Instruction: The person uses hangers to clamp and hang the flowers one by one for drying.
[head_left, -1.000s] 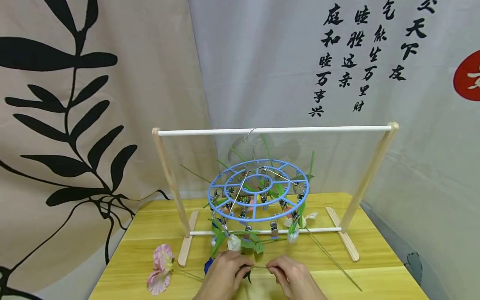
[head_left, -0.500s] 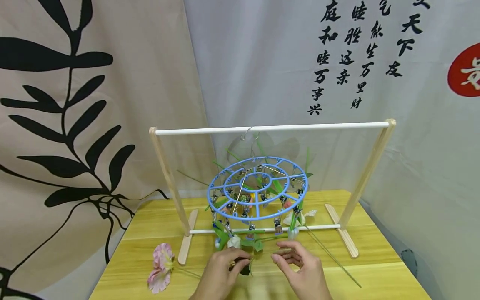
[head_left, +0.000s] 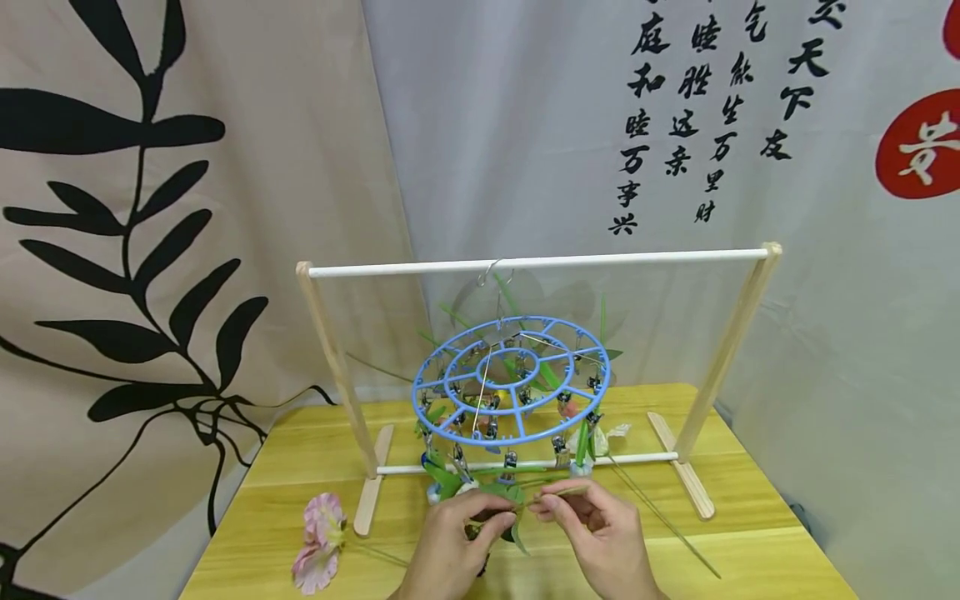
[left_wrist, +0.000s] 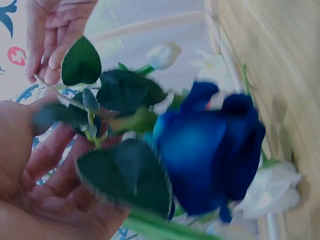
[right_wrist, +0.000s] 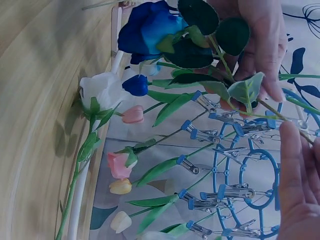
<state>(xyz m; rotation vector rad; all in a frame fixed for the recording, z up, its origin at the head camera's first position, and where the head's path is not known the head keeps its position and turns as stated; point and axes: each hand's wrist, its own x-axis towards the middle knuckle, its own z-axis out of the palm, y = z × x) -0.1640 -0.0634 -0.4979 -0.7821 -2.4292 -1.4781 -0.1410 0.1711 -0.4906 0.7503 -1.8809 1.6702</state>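
Observation:
An artificial blue rose (left_wrist: 210, 150) with dark green leaves (left_wrist: 122, 172) fills the left wrist view, its bloom turned away from the palm. My left hand (head_left: 459, 537) grips its stem near the leaves. The thin end of that stem (right_wrist: 274, 110) is pinched between thumb and fingers of my right hand (head_left: 600, 525), a short way to the right. In the head view the bloom is mostly hidden behind my left hand. Just beyond both hands hangs a round blue clip hanger (head_left: 517, 440), with metal clips (right_wrist: 232, 191) holding several artificial flowers upside down.
A white rod frame (head_left: 645, 260) with wooden legs (head_left: 731, 350) carries the hanger. Pink flowers (head_left: 321, 542) lie at left on the wooden table (head_left: 750, 558). A thin stem (head_left: 667, 521) stretches across the right side. A white rose (right_wrist: 100, 95) lies beside the frame's lower rod.
My right hand loosened and lifted off the stem half a second ago; now it has moved left and pinches the stem near my left hand. The left hand keeps its grip.

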